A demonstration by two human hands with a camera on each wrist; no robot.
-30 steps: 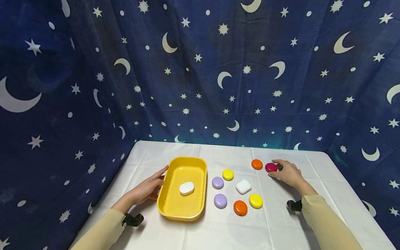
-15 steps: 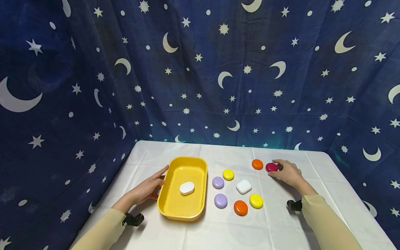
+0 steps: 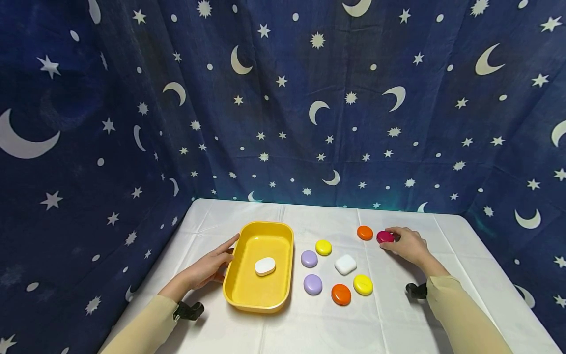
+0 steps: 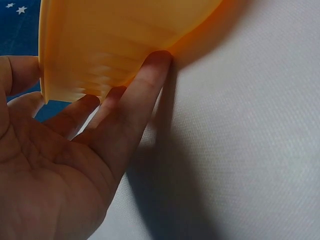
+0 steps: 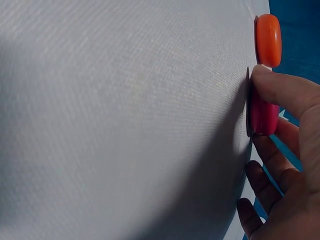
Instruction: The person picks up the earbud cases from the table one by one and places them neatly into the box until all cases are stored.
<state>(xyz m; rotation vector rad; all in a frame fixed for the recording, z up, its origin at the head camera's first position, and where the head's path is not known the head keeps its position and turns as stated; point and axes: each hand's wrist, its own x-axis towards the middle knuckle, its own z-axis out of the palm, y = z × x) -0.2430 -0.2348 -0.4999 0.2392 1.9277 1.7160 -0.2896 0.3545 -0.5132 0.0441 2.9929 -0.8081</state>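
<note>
My right hand (image 3: 409, 245) pinches a glossy magenta round piece (image 3: 384, 237) between thumb and fingers, at the back right of the table. In the right wrist view the thumb (image 5: 280, 87) lies across the piece's near side, and it stays low by the cloth. My left hand (image 3: 205, 268) touches the left wall of a yellow tray (image 3: 288, 265) with fairly straight fingers. The left wrist view has several fingertips against the tray's outer side. Inside the tray lies one white oval piece (image 3: 265, 266). Just left of the magenta piece is an orange one (image 3: 364, 232).
Right of the tray lie two lilac pieces (image 3: 313, 284), two yellow pieces (image 3: 363, 284), a white squarish one (image 3: 345, 264) and a second orange one (image 3: 341, 294). White cloth covers the table (image 3: 411, 324). A dark blue star-and-moon curtain (image 3: 283, 123) hangs behind and at both sides.
</note>
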